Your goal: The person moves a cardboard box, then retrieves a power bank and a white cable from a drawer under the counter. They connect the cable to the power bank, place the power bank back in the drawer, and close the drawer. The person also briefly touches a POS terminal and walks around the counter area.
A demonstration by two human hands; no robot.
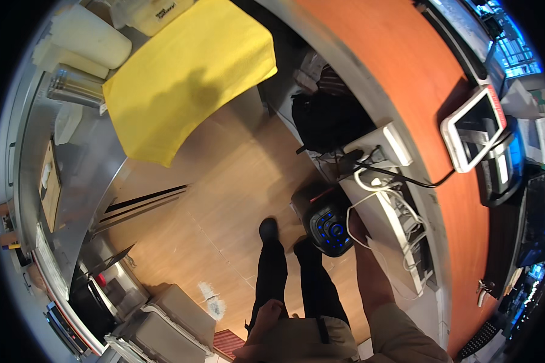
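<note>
My left hand [271, 312] hangs in front of my waist with its fingers curled; the inside of the palm is hidden. My right arm reaches down past the desk shelf. My right hand [358, 225] is low beside a black speaker [330, 229] with blue-lit buttons and a round dial. The speaker's edge and a white cable [350, 209] partly cover the fingers, so their grip cannot be made out. The speaker stands on the wood-look floor [236, 199] just ahead of my feet.
An orange counter [418, 90] curves along the right, carrying a white-framed tablet [474, 129]. Below it are power strips and tangled cords [402, 213] and a black bag [331, 120]. A yellow cloth [195, 81] overhangs the steel worktop [95, 136]. Grey bins [172, 326] stand lower left.
</note>
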